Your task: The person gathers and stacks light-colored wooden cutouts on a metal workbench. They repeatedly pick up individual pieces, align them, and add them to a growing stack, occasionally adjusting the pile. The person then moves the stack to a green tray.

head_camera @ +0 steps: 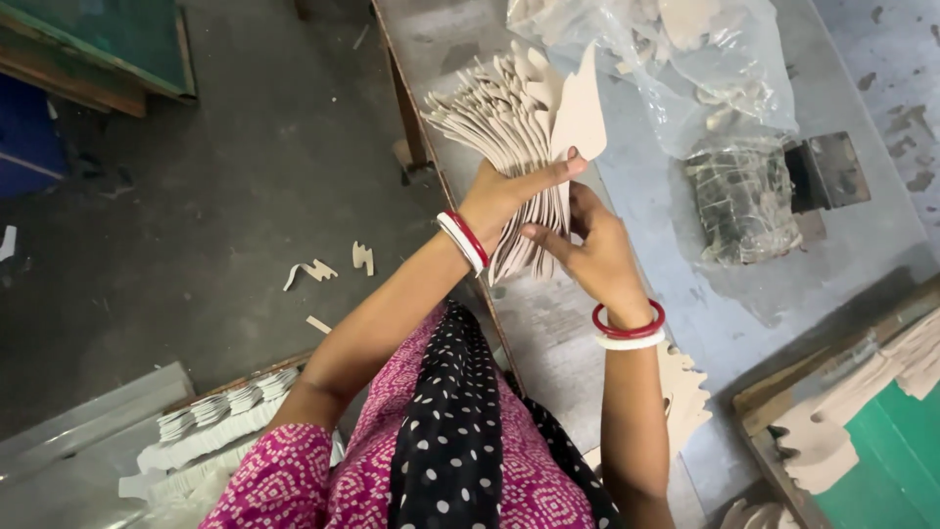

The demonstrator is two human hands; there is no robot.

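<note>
Both hands on a fanned stack of cardboard cutouts (514, 118)

Left hand (499, 196) grips the stack, thumb across the front — right hand (592, 250) pinches its lower edge, over the grey table (646, 196).

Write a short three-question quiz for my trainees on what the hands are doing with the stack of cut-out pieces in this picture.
1. True or false: both hands grip the fanned stack of beige cut-out pieces.
2. Which lies on the grey table beyond the stack? A) a clear plastic bag B) a kettle C) a red bucket
3. What colours are the bangles on each wrist?

Key
1. True: the left hand clasps the stack and the right hand holds its lower end.
2. A, the clear plastic bag.
3. Red and white.
</note>
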